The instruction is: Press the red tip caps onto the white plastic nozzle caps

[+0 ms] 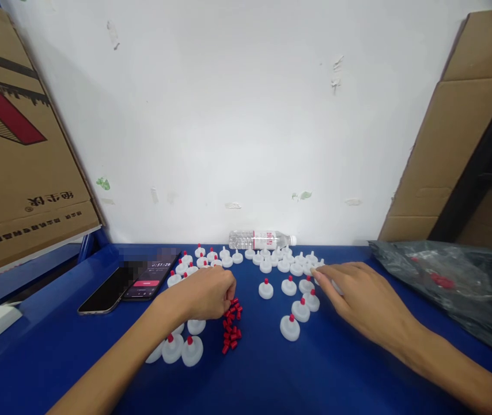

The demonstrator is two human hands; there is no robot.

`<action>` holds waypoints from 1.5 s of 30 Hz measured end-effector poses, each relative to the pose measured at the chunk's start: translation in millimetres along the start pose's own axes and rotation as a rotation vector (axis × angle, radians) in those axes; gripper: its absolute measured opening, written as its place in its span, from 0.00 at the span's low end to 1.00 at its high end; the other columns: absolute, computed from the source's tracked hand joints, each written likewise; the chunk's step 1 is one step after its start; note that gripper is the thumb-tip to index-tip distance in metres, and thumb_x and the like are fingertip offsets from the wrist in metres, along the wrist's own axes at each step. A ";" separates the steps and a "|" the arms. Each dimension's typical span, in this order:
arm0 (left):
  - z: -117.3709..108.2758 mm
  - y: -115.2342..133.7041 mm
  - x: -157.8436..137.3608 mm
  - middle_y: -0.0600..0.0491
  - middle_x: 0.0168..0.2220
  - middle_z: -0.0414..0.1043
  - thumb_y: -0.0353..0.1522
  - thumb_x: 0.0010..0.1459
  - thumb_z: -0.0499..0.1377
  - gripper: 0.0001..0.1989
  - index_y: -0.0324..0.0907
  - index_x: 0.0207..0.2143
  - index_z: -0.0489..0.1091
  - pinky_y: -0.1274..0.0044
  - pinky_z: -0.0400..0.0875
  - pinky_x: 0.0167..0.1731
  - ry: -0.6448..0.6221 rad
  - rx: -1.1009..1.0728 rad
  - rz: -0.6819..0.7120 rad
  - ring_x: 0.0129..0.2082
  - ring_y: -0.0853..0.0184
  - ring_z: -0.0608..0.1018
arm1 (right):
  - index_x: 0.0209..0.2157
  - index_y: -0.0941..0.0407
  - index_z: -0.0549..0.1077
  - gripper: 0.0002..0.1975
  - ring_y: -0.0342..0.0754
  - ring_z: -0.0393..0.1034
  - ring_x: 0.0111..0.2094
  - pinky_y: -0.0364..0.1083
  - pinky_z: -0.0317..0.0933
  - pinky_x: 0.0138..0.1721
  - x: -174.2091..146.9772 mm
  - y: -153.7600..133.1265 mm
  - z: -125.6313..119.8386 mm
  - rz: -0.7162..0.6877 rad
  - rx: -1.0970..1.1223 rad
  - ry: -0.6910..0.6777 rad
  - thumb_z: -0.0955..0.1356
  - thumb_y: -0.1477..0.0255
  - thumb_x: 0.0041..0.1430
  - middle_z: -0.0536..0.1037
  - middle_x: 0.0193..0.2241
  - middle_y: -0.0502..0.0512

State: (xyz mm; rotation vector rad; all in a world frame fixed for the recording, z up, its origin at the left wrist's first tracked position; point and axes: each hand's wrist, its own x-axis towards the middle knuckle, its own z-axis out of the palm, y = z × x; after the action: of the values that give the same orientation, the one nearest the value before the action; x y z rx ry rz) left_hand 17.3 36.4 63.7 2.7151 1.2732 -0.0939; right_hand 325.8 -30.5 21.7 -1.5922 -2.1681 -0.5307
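Note:
My left hand (pixel 206 293) is closed, fingers curled down at the far end of a loose pile of small red caps (pixel 232 334). Whatever its fingertips pinch is hidden behind the knuckles. My right hand (pixel 354 291) reaches to the right end of a group of white nozzle lids (pixel 283 265) with bare tips, thumb and forefinger closed around one, mostly hidden by the hand. Between the hands stand several white lids with red caps on their tips (pixel 290 328). More red-capped lids (pixel 192 351) lie around my left hand and forearm, some partly covered.
A clear plastic bottle (pixel 257 239) lies on its side against the white wall. Two phones (pixel 153 279) rest at left on the blue table (pixel 272 386). A dark plastic bag (pixel 457 300) lies at right; cardboard (pixel 25 144) stands on the left side, with more on the right.

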 end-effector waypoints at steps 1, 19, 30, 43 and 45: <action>-0.6 0.3 -0.2 0.51 0.30 0.80 0.25 0.50 0.60 0.06 0.44 0.28 0.76 0.75 0.62 0.25 0.013 -0.005 0.009 0.30 0.61 0.78 | 0.38 0.53 0.77 0.19 0.57 0.77 0.33 0.55 0.63 0.39 -0.9 -0.2 0.1 0.014 -0.003 0.023 0.58 0.64 0.75 0.82 0.32 0.56; 5.0 31.5 5.0 0.53 0.31 0.81 0.27 0.62 0.58 0.11 0.42 0.41 0.80 0.78 0.68 0.31 0.365 -0.193 0.310 0.28 0.69 0.78 | 0.63 0.47 0.61 0.23 0.50 0.78 0.51 0.48 0.75 0.49 -16.5 -23.2 3.1 -0.286 0.450 0.181 0.67 0.71 0.70 0.78 0.52 0.55; 22.2 47.5 6.0 0.52 0.38 0.79 0.30 0.66 0.63 0.06 0.42 0.44 0.79 0.80 0.67 0.28 0.483 -0.308 0.423 0.28 0.72 0.76 | 0.62 0.51 0.66 0.24 0.52 0.78 0.53 0.48 0.74 0.54 -16.7 -27.0 -3.3 -0.383 0.458 0.241 0.70 0.73 0.67 0.81 0.53 0.55; 28.9 54.3 2.7 0.53 0.36 0.74 0.34 0.75 0.48 0.14 0.41 0.41 0.72 0.76 0.63 0.29 0.436 -0.207 0.468 0.30 0.68 0.74 | 0.51 0.48 0.68 0.17 0.53 0.78 0.53 0.48 0.75 0.52 -23.7 -29.5 -2.8 -0.395 0.521 0.297 0.69 0.79 0.65 0.84 0.47 0.52; 29.3 56.8 1.5 0.53 0.35 0.73 0.33 0.75 0.48 0.14 0.41 0.39 0.71 0.76 0.64 0.30 0.419 -0.240 0.474 0.31 0.68 0.74 | 0.52 0.49 0.68 0.18 0.53 0.77 0.54 0.48 0.74 0.54 -25.7 -30.0 -1.1 -0.406 0.517 0.291 0.68 0.82 0.65 0.82 0.51 0.53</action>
State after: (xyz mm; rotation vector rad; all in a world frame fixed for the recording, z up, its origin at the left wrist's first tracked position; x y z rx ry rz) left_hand 62.0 -2.9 40.4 2.8139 0.6159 0.6597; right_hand 304.2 -60.2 7.2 -0.7625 -2.1686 -0.2571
